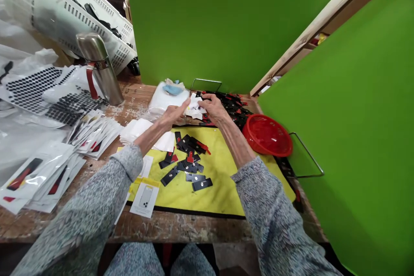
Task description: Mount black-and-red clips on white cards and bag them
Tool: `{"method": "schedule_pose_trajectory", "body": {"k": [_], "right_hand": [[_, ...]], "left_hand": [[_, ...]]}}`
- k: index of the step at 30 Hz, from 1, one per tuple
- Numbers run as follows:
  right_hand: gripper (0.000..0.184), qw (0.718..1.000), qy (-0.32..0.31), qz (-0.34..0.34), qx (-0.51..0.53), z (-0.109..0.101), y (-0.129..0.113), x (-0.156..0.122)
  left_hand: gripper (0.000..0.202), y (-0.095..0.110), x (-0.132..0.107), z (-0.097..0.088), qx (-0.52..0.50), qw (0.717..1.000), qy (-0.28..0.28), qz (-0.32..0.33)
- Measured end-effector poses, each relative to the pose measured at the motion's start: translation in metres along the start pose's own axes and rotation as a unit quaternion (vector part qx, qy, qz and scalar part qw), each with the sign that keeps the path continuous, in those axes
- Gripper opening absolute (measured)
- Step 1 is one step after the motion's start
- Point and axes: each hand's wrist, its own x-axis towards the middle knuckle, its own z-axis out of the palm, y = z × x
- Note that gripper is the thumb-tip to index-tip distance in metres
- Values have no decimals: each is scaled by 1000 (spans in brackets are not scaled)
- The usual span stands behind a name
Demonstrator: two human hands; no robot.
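Note:
My left hand (174, 114) is held flat with its fingertips at the edge of a small crumpled white paper sheet (195, 108). My right hand (215, 108) presses on that sheet from the other side and seems to pinch it. Behind the hands lies a heap of black strips with red tabs (228, 103). More of these strips (184, 159) are scattered on a yellow mat (216, 181) below my wrists. A stack of white paper sheets (140, 134) sits left of the mat, close under my left wrist.
A red plastic bowl (267, 135) stands right of the mat. Further left are packaged strips (93, 136), a steel thermos (100, 69) and a white perforated crate (74, 17). Green panels (223, 21) close off the back and right of the wooden workbench (181, 230).

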Motion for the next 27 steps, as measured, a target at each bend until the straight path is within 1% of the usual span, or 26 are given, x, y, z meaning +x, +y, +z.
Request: {"method": "schedule_pose_trajectory", "body": {"k": [2,5,8,10,12,14,16,19,21,24,27], "right_hand": [[30,999,-30,-32,-15,1,-1,-5],[21,993,-47,-75,-76,6,1,-9],[16,981,-44,-112,-155,11,8,-10],[14,971,-44,-130,-195,14,13,-10],[19,964,-45,-146,-219,18,17,-9],[26,959,-42,-157,-232,19,17,-7],[29,958,-34,-162,-235,16,14,-3],[25,962,-26,-156,-221,1,5,0],[20,968,-38,-151,-195,-11,-3,-1],[20,975,-83,-148,-140,-27,-14,-12],[27,978,-137,-139,-75,-32,-23,-29]], "left_hand": [[31,9,10,5,-77,996,-21,-48],[20,12,20,6,-158,981,-27,-108],[30,5,23,-4,-203,966,-20,-156],[37,-3,22,-12,-224,958,-14,-177],[35,-10,21,-20,-244,952,-4,-188],[22,-15,21,-27,-263,946,9,-190],[7,-16,20,-33,-284,941,18,-185],[16,-13,18,-41,-311,936,18,-163],[18,-8,16,-45,-324,936,12,-139],[19,2,12,-47,-334,938,-6,-96],[20,11,2,-43,-334,939,-49,-65]]}}
